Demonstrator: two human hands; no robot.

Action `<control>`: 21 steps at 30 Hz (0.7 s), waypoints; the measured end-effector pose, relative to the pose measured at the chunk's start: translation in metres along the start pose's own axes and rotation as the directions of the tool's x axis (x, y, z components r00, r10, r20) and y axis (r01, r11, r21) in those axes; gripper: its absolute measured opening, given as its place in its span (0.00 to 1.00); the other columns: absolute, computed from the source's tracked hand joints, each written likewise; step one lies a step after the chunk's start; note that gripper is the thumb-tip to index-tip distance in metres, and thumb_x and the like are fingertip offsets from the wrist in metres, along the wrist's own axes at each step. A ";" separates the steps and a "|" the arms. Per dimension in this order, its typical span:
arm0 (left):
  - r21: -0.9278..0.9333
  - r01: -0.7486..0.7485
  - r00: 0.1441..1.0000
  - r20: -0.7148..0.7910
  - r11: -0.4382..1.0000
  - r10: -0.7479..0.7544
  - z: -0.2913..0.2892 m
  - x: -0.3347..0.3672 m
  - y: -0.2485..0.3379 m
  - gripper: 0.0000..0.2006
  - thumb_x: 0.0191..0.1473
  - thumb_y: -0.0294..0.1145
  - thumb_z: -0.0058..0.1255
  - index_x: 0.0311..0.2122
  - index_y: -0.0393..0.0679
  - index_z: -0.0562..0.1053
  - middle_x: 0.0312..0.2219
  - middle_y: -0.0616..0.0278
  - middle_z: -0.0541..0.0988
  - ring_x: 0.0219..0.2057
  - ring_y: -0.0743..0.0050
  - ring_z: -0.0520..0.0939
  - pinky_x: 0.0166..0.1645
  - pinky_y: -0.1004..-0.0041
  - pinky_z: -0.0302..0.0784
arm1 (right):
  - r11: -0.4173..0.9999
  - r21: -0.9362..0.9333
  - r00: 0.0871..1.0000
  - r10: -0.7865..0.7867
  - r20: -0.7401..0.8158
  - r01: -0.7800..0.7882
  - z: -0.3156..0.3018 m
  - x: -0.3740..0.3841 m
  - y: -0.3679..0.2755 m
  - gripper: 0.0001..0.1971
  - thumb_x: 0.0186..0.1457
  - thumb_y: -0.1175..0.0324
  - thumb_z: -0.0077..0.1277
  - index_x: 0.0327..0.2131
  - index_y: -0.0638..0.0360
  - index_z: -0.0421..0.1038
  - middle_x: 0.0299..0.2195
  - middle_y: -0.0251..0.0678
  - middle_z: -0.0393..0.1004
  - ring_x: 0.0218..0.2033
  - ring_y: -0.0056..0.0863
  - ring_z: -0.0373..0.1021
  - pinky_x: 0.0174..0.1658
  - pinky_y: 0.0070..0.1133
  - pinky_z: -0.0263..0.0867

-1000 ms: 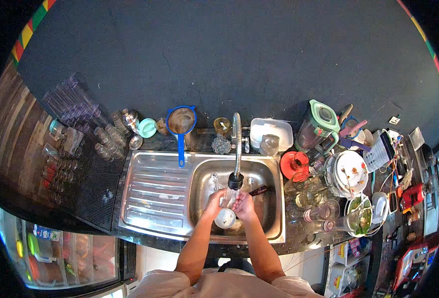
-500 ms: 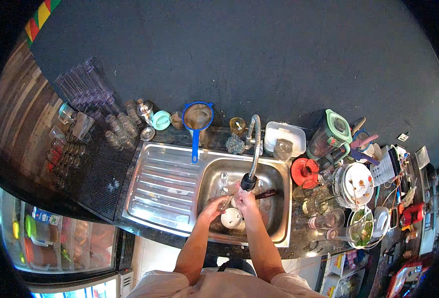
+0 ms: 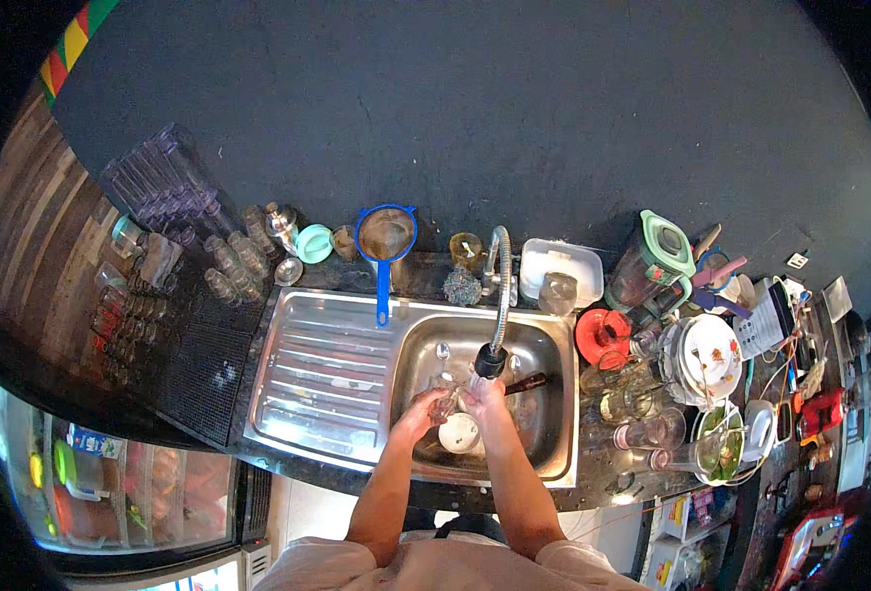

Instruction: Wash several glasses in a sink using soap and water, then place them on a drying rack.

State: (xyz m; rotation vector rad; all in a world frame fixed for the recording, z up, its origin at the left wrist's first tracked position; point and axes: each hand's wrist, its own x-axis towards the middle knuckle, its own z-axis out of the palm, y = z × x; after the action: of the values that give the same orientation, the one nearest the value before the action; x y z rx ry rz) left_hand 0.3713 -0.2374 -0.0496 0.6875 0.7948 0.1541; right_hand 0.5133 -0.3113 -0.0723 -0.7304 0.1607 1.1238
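Note:
Over the steel sink (image 3: 553,463), my left hand (image 3: 418,414) is closed around a clear glass (image 3: 444,402). My right hand (image 3: 488,392) is close beside it, right under the black spray head of the tap (image 3: 491,361); its fingers are blurred and partly hidden. Below both hands a small white bowl (image 3: 459,434) rests in the basin. A utensil with a dark handle (image 3: 527,384) lies to the right of my right hand. Farther back in the basin is a small shiny piece that looks like a spoon (image 3: 442,350).
A ribbed drainboard (image 3: 322,379) adjoins the sink's left. Behind stand a blue strainer (image 3: 386,234), a scrubber (image 3: 463,287) and a white tub (image 3: 583,264). Crowding the right are a red lid (image 3: 603,337), glass jars (image 3: 652,430), stacked plates (image 3: 708,357) and a blender jug (image 3: 652,261).
The glass in my left hand now shows more clearly, tilted beside the tap's stream. My right hand has shifted slightly under the spray head. The view has shifted a little.

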 end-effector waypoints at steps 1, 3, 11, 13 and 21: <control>-0.005 -0.003 1.000 0.000 1.000 0.003 -0.002 0.000 0.000 0.13 0.45 0.41 0.50 0.36 0.49 0.70 0.27 0.69 0.75 0.26 0.77 0.77 0.25 0.78 0.71 | 0.998 0.067 1.000 0.016 -0.011 -0.015 0.006 -0.002 0.001 0.02 0.50 0.68 0.45 0.28 0.53 0.66 0.17 0.25 0.64 0.16 0.16 0.60 0.15 0.13 0.51; -0.011 -0.009 1.000 -0.004 1.000 0.009 -0.006 -0.001 0.000 0.13 0.45 0.41 0.50 0.36 0.49 0.70 0.27 0.69 0.75 0.27 0.76 0.77 0.25 0.78 0.71 | 0.991 0.133 0.999 0.036 -0.019 -0.033 0.019 -0.005 0.004 0.02 0.50 0.69 0.45 0.29 0.53 0.66 0.16 0.25 0.63 0.15 0.15 0.59 0.15 0.13 0.52; -0.082 -0.017 1.000 0.023 0.996 0.019 0.000 0.000 -0.002 0.12 0.45 0.40 0.49 0.35 0.48 0.70 0.25 0.68 0.75 0.25 0.76 0.76 0.26 0.76 0.71 | 0.998 -0.017 0.989 -0.065 -0.135 0.063 -0.004 0.008 0.005 0.08 0.49 0.61 0.45 0.20 0.46 0.61 0.14 0.23 0.59 0.13 0.19 0.57 0.15 0.19 0.50; -0.115 -0.025 1.000 0.015 0.993 0.027 -0.008 -0.006 0.000 0.12 0.46 0.41 0.49 0.35 0.48 0.69 0.24 0.67 0.75 0.25 0.76 0.76 0.26 0.76 0.71 | 0.999 0.012 0.990 -0.037 -0.137 0.039 0.010 -0.005 0.010 0.07 0.49 0.62 0.44 0.21 0.45 0.61 0.14 0.23 0.59 0.14 0.19 0.57 0.16 0.19 0.50; -0.163 -0.001 0.997 0.081 0.987 0.015 0.000 -0.009 0.001 0.13 0.47 0.42 0.48 0.37 0.48 0.68 0.26 0.65 0.76 0.26 0.75 0.76 0.29 0.76 0.70 | 0.991 0.113 0.977 -0.045 -0.208 0.070 0.022 -0.010 0.006 0.08 0.52 0.59 0.41 0.30 0.50 0.66 0.18 0.24 0.64 0.16 0.17 0.59 0.22 0.17 0.59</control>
State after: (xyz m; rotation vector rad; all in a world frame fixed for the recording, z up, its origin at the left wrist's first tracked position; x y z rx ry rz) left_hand 0.3654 -0.2402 -0.0435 0.5394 0.6926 0.1946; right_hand 0.4991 -0.3043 -0.0540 -0.7385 0.3769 0.9737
